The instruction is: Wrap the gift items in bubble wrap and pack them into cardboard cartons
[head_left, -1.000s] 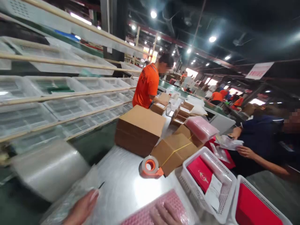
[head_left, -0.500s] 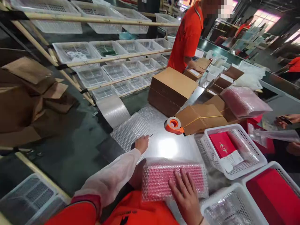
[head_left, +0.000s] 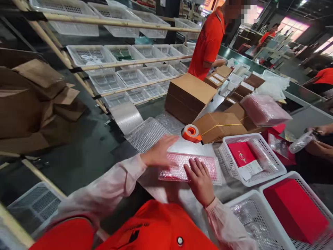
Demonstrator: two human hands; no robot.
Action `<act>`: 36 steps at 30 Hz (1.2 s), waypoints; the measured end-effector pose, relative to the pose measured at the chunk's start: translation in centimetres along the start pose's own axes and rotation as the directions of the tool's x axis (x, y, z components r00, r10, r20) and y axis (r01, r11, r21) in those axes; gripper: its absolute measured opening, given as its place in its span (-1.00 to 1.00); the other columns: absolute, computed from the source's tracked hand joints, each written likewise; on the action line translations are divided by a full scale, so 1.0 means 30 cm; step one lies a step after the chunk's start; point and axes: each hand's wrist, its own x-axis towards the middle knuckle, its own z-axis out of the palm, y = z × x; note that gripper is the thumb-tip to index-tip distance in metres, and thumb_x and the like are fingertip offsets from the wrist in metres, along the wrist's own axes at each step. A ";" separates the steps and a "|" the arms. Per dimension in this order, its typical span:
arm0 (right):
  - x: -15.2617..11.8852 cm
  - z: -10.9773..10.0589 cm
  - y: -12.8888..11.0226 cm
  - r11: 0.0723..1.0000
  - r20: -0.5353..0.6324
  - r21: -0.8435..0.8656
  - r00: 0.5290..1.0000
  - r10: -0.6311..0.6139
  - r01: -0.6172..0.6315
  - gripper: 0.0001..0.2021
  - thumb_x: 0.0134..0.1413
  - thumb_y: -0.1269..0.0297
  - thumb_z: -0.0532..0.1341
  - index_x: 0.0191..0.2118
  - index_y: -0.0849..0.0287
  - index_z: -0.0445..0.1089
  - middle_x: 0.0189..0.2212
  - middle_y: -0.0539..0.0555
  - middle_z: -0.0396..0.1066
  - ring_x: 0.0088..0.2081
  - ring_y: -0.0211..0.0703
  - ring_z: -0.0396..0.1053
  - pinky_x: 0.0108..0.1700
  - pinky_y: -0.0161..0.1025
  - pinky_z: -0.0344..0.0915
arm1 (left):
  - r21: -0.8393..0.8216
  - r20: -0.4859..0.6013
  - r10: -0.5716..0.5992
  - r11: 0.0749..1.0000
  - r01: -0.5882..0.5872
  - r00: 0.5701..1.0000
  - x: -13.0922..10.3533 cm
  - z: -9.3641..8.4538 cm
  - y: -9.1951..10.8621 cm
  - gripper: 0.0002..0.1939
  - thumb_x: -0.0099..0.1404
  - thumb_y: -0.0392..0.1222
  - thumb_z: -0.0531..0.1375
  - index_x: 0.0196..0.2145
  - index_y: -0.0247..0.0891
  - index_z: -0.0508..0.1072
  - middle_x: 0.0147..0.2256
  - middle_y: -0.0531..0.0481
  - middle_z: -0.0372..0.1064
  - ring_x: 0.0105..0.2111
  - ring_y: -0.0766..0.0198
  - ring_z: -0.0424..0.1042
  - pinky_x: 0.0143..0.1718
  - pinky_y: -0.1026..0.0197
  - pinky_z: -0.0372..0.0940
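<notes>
A pink-red flat package in bubble wrap [head_left: 179,173] lies on the shiny metal table in front of me. My right hand [head_left: 200,182] rests on its right half, palm down with the fingers stretched. Over the package's left end is my left hand [head_left: 159,152], slightly blurred, fingers extended and holding nothing. Just beyond that hand, a sheet of bubble wrap [head_left: 148,133] spreads across the table's left side, leading to a curved silvery length [head_left: 126,118] at the edge. An orange tape dispenser with a roll of tape [head_left: 191,133] stands behind the package.
Stacked cardboard [head_left: 191,93] and flat cartons [head_left: 221,125] stand at the back. To the right are a white basket [head_left: 249,182] with a red box and another basket [head_left: 293,175] holding a red box [head_left: 295,208]. A co-worker's hands [head_left: 321,146] hold clear wrap. Crate racks [head_left: 109,66] line the left.
The package has moved forward, away from my body, with my right hand on it. My left hand has come from the bubble wrap sheet to the package and its fingers have opened.
</notes>
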 end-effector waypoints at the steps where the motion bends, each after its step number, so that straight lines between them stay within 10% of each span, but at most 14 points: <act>1: -0.002 0.001 -0.003 1.000 0.003 -0.003 1.000 0.000 0.000 -0.57 0.28 0.35 0.16 0.25 0.07 0.31 0.28 0.14 0.27 0.36 0.08 0.06 0.30 0.08 0.09 | 0.034 0.092 0.108 0.993 -0.111 0.990 -0.016 -0.013 0.078 0.12 0.07 0.27 0.36 0.38 -0.37 0.02 0.35 -0.39 0.06 0.36 -0.17 0.03 0.38 -0.19 -0.10; 6: -0.048 0.012 -0.023 0.997 -0.140 -0.060 0.989 0.038 -0.047 -0.60 0.23 0.34 0.19 0.18 0.16 0.35 0.20 0.19 0.35 0.30 0.07 0.11 0.30 0.04 0.03 | 0.328 0.334 0.038 0.932 -0.154 0.942 -0.106 0.034 0.357 -0.09 0.23 -0.04 0.33 0.37 -0.47 0.05 0.37 -0.51 -0.06 0.40 -0.28 -0.13 0.34 -0.27 -0.07; 12: -0.168 0.034 -0.022 0.986 -0.486 -0.079 0.858 -0.165 0.144 -0.90 0.22 0.40 0.25 -0.25 0.05 0.49 -0.27 0.01 0.50 -0.16 -0.15 0.29 0.09 -0.06 0.06 | 0.428 0.348 -0.038 0.895 -0.123 0.937 -0.112 0.018 0.416 -0.40 0.41 -0.08 0.15 0.31 -0.43 0.22 0.34 -0.48 0.04 0.36 -0.31 0.00 0.29 -0.28 0.05; 24: -0.186 0.029 0.001 0.949 -0.318 -0.203 0.901 -0.297 0.241 -0.52 0.31 0.47 0.05 0.30 0.13 0.25 0.00 0.09 0.53 0.07 -0.07 0.28 0.07 -0.10 0.05 | 0.370 0.258 -0.057 0.928 -0.045 0.965 -0.063 0.010 0.457 -0.76 0.41 -0.27 0.09 -0.19 -0.34 0.57 -0.14 -0.21 0.53 -0.08 0.06 0.43 -0.04 0.10 0.30; 30: -0.126 0.020 -0.027 0.959 -0.220 -0.196 0.944 -0.245 0.203 -0.51 0.27 0.48 0.04 0.30 0.25 0.24 0.11 0.24 0.44 0.06 0.07 0.30 0.09 -0.01 0.07 | 0.304 0.219 -0.299 0.925 0.226 0.929 0.003 -0.098 0.480 -0.66 0.45 -0.20 0.01 -0.14 -0.25 0.59 -0.14 -0.14 0.59 -0.18 0.12 0.52 -0.18 0.19 0.29; 36: -0.003 -0.041 -0.012 0.993 0.070 -0.013 0.990 -0.118 0.120 -0.38 0.22 -0.07 0.17 0.23 0.32 0.31 0.20 0.36 0.31 0.18 0.30 0.19 0.20 0.16 0.04 | 0.302 0.176 -0.310 0.920 0.248 0.934 0.018 -0.138 0.514 -0.66 0.44 -0.19 0.01 -0.11 -0.23 0.59 -0.07 -0.12 0.57 -0.10 0.11 0.52 -0.13 0.18 0.31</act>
